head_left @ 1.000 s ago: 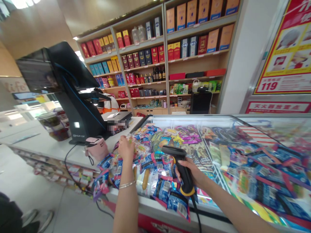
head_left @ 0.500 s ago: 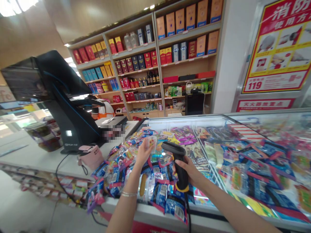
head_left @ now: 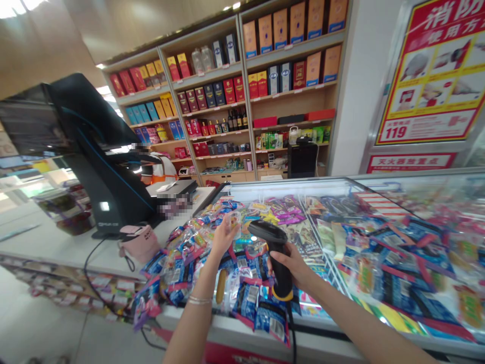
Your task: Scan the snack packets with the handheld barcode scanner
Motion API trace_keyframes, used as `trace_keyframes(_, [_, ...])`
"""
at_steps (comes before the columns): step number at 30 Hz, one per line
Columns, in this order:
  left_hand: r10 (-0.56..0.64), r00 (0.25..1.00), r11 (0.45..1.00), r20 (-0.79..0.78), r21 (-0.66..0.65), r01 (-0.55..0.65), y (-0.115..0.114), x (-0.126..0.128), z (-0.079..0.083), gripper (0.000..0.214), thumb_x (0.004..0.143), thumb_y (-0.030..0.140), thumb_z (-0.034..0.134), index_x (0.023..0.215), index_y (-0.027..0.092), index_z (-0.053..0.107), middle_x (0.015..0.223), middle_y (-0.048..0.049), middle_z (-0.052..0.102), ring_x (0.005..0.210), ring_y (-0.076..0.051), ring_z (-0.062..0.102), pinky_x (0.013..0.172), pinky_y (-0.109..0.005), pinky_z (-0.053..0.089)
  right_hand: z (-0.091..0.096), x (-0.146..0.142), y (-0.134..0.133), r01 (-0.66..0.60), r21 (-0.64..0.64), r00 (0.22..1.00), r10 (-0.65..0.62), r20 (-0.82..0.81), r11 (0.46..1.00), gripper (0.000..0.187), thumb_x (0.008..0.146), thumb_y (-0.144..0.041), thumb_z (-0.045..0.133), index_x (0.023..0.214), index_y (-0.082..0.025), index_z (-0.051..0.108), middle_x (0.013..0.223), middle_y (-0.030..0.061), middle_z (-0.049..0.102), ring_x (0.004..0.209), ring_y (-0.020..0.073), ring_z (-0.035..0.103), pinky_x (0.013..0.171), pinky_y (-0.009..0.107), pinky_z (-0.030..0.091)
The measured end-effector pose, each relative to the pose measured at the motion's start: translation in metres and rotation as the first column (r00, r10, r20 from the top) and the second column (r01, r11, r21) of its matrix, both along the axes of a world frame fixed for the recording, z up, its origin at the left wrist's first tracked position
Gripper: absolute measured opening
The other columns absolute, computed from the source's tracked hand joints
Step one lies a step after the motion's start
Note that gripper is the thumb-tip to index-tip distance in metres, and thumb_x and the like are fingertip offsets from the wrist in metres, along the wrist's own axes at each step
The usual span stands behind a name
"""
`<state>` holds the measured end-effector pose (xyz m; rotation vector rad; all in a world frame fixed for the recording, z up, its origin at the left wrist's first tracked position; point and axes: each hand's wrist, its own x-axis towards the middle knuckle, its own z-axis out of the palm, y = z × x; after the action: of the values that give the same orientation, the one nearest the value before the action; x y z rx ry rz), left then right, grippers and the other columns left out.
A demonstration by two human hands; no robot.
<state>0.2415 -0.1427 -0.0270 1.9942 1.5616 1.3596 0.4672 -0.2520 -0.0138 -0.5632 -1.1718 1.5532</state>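
My right hand (head_left: 291, 265) is wrapped round the grip of a black barcode scanner (head_left: 270, 233) with a yellow band at its base. A cable runs down from it over the freezer's front edge. To the left, my left hand (head_left: 224, 237) pinches a small clear packet (head_left: 235, 223) with a coloured print; its contents are too small to make out. The scanner's head points toward this packet, a short gap apart. Below both hands, blue-and-pink snack packets (head_left: 248, 298) lie heaped on the glass-topped freezer (head_left: 242, 188).
A black checkout terminal (head_left: 102, 167) stands on the white counter (head_left: 22, 227) at left, near a pink pouch (head_left: 140, 243) and stacked food tubs (head_left: 71, 207). More packets (head_left: 409, 273) cover the freezer's right side. A person (head_left: 161, 169) is partly hidden behind the terminal. Boxed goods fill the shelves (head_left: 212, 73).
The clear packet in my left hand has turned slightly, so its print shows less plainly. My right hand keeps the scanner in nearly the same place. The view has shifted a little.
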Motion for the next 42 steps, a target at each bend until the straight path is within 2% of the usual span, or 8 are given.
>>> trace_keyframes(5, [0.013, 0.997, 1.000, -0.081, 0.006, -0.012, -0.003, 0.001, 0.004, 0.048, 0.079, 0.050, 0.055, 0.115, 0.018, 0.058, 0.082, -0.0037, 0.069, 0.075, -0.020, 0.064, 0.070, -0.029, 0.047, -0.002, 0.001, 0.001, -0.004, 0.013, 1.000, 0.004, 0.000, 1.000, 0.035, 0.069, -0.041, 0.075, 0.087, -0.014, 0.062, 0.063, 0.0023, 0.064, 0.048, 0.0123, 0.059, 0.050, 0.025, 0.049])
trace_keyframes(20, [-0.050, 0.999, 0.998, 0.005, -0.040, 0.050, 0.003, 0.001, 0.002, 0.052, 0.078, 0.046, 0.056, 0.123, 0.020, 0.052, 0.089, -0.0036, 0.071, 0.081, -0.022, 0.066, 0.074, -0.031, 0.049, -0.006, 0.000, 0.007, 0.000, -0.001, 1.000, 0.000, -0.004, 1.000, 0.039, 0.072, -0.042, 0.073, 0.096, -0.014, 0.062, 0.059, 0.0011, 0.064, 0.047, 0.0125, 0.058, 0.048, 0.024, 0.048])
trace_keyframes(23, [-0.067, 0.996, 0.998, 0.060, -0.009, 0.068, 0.004, 0.002, 0.005, 0.055, 0.077, 0.045, 0.057, 0.123, 0.017, 0.048, 0.094, -0.0070, 0.070, 0.086, -0.023, 0.066, 0.075, -0.032, 0.049, 0.004, 0.005, 0.008, 0.062, 0.025, 0.997, -0.060, -0.056, 0.998, 0.036, 0.073, -0.041, 0.072, 0.094, -0.014, 0.064, 0.062, 0.0017, 0.064, 0.050, 0.0121, 0.059, 0.050, 0.024, 0.049])
trace_keyframes(27, [-0.049, 0.998, 0.997, 0.045, -0.062, 0.052, -0.004, 0.017, 0.022, 0.057, 0.076, 0.043, 0.058, 0.122, 0.013, 0.043, 0.086, -0.0063, 0.068, 0.072, -0.021, 0.065, 0.068, -0.031, 0.048, 0.027, 0.032, -0.003, 0.196, 0.030, 0.971, -0.189, -0.144, 0.980, 0.037, 0.071, -0.040, 0.073, 0.096, -0.015, 0.064, 0.068, 0.0017, 0.066, 0.051, 0.0120, 0.059, 0.051, 0.024, 0.050])
trace_keyframes(31, [-0.083, 0.983, 0.993, -0.162, -0.101, 0.067, -0.021, 0.062, 0.041, 0.033, 0.072, 0.036, 0.063, 0.099, 0.018, 0.054, 0.077, -0.0020, 0.065, 0.069, -0.018, 0.062, 0.066, -0.028, 0.045, 0.040, 0.081, -0.028, 0.353, 0.031, 0.923, -0.343, -0.174, 0.935, 0.030, 0.071, -0.040, 0.072, 0.087, -0.017, 0.062, 0.059, -0.0002, 0.063, 0.052, 0.0124, 0.059, 0.051, 0.023, 0.048])
trace_keyframes(35, [-0.194, 0.956, 0.979, -0.221, -0.112, 0.172, -0.046, 0.137, 0.045, 0.022, 0.067, 0.033, 0.070, 0.080, 0.018, 0.060, 0.080, -0.0043, 0.066, 0.081, -0.021, 0.062, 0.072, -0.028, 0.044, 0.037, 0.138, -0.064, 0.475, -0.023, 0.869, -0.473, -0.146, 0.880, 0.034, 0.071, -0.043, 0.070, 0.092, -0.017, 0.063, 0.059, -0.0002, 0.062, 0.052, 0.0131, 0.058, 0.047, 0.023, 0.047])
trace_keyframes(39, [-0.277, 0.961, 0.947, -0.008, -0.173, 0.272, -0.080, 0.219, 0.030, 0.037, 0.067, 0.037, 0.073, 0.096, 0.018, 0.063, 0.078, -0.0034, 0.065, 0.078, -0.020, 0.062, 0.071, -0.028, 0.045, 0.022, 0.195, -0.098, 0.560, -0.111, 0.812, -0.571, -0.125, 0.821, 0.031, 0.071, -0.042, 0.066, 0.086, -0.015, 0.064, 0.059, 0.0014, 0.061, 0.054, 0.0133, 0.058, 0.051, 0.023, 0.048])
trace_keyframes(42, [-0.291, 0.952, 0.926, 0.093, -0.222, 0.305, -0.107, 0.267, 0.018, 0.056, 0.071, 0.038, 0.071, 0.119, 0.017, 0.053, 0.081, -0.0034, 0.065, 0.075, -0.018, 0.062, 0.069, -0.028, 0.046, 0.005, 0.235, -0.115, 0.604, -0.166, 0.772, -0.624, -0.122, 0.780, 0.028, 0.070, -0.041, 0.062, 0.083, -0.016, 0.065, 0.059, 0.0023, 0.061, 0.052, 0.0139, 0.057, 0.051, 0.023, 0.049])
